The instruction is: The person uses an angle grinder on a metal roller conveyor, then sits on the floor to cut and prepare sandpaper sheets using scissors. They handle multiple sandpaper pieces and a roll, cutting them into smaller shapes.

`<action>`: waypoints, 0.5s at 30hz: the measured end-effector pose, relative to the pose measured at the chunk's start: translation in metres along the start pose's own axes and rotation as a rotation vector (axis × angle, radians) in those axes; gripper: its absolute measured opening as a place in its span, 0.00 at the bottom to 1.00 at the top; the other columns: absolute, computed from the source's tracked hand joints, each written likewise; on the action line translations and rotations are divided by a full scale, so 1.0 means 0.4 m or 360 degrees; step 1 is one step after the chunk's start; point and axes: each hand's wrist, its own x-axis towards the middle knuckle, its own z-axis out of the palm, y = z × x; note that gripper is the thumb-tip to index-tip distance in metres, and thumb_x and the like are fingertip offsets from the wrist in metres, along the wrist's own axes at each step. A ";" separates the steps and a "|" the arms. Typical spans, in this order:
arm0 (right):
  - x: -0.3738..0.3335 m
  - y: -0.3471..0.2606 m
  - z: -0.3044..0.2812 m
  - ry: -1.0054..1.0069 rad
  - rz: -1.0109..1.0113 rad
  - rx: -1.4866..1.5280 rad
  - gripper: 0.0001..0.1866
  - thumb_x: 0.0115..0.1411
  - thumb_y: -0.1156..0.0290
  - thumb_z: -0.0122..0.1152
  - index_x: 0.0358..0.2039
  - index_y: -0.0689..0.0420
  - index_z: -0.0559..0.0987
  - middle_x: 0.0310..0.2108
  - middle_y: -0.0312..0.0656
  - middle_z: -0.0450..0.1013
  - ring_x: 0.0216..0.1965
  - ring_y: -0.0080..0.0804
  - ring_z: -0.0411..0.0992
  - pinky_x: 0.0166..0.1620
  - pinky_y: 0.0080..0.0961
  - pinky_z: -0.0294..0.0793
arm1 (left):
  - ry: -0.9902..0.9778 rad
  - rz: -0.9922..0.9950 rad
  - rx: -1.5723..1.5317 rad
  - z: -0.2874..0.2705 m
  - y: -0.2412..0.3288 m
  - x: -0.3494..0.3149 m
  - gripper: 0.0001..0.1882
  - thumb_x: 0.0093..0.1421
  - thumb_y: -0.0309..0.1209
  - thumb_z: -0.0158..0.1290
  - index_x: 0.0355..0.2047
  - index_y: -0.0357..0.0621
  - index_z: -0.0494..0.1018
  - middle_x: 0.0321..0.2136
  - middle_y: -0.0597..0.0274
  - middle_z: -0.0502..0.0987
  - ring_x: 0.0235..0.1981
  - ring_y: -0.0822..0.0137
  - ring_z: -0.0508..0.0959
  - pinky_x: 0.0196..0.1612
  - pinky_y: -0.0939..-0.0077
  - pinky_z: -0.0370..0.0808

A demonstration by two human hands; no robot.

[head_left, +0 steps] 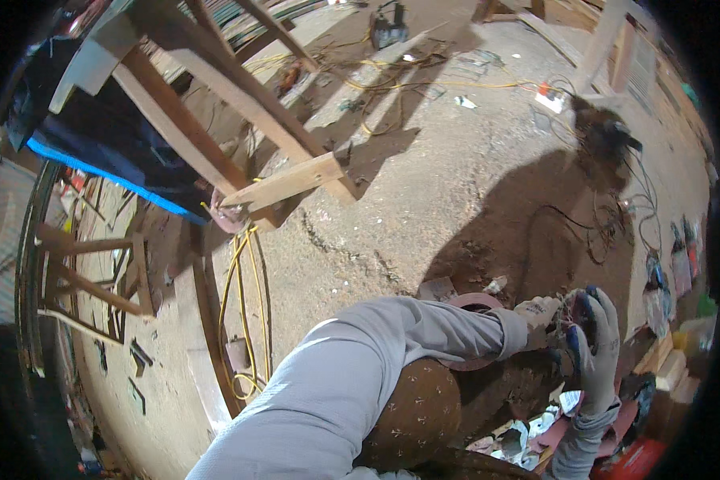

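Both my hands wear pale gloves with dark blue on the fingers and are close together at the lower right. My left hand (pixel 538 314) reaches across, its fingers closed against the inside of the other hand. My right hand (pixel 604 340) is curled upward, fingers bent round the same spot. Something small and dark with thin pale strands seems to lie between them, too hidden to name. Under my left forearm shows part of a round reddish-brown disc or rim (pixel 476 302). Brown patterned cloth (pixel 416 412) covers my leg below the grey sleeve (pixel 352 360).
A wooden frame with legs and a crosspiece (pixel 288 182) stands at the upper left. Yellow cable (pixel 244 320) loops over the rough floor; black cords (pixel 588 232) lie ahead of my hands. A small wooden stool frame (pixel 96 276) is far left. Paper scraps (pixel 524 440) litter the lower right.
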 end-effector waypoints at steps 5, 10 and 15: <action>0.055 -0.013 0.072 -0.0029 -0.0015 -0.0023 0.19 0.56 0.75 0.65 0.49 0.60 0.77 0.54 0.54 0.70 0.52 0.54 0.73 0.53 0.42 0.74 | -0.0099 0.0242 -0.0116 -0.084 -0.026 -0.028 0.30 0.54 0.42 0.65 0.54 0.44 0.72 0.52 0.48 0.76 0.53 0.47 0.78 0.55 0.58 0.75; 0.113 -0.020 0.118 -0.0028 -0.0075 -0.0044 0.17 0.56 0.74 0.65 0.47 0.58 0.78 0.53 0.53 0.71 0.51 0.55 0.73 0.52 0.42 0.74 | -0.0186 0.0309 -0.0001 -0.202 -0.130 -0.034 0.23 0.58 0.41 0.61 0.50 0.43 0.77 0.47 0.50 0.80 0.48 0.51 0.80 0.51 0.60 0.77; 0.234 0.122 0.167 0.0232 -0.0013 0.0010 0.13 0.58 0.74 0.64 0.44 0.59 0.78 0.50 0.52 0.73 0.50 0.51 0.74 0.53 0.41 0.73 | 0.0299 -0.0049 -0.0248 -0.495 -0.284 -0.004 0.18 0.61 0.38 0.59 0.46 0.40 0.80 0.38 0.52 0.84 0.43 0.64 0.82 0.47 0.63 0.78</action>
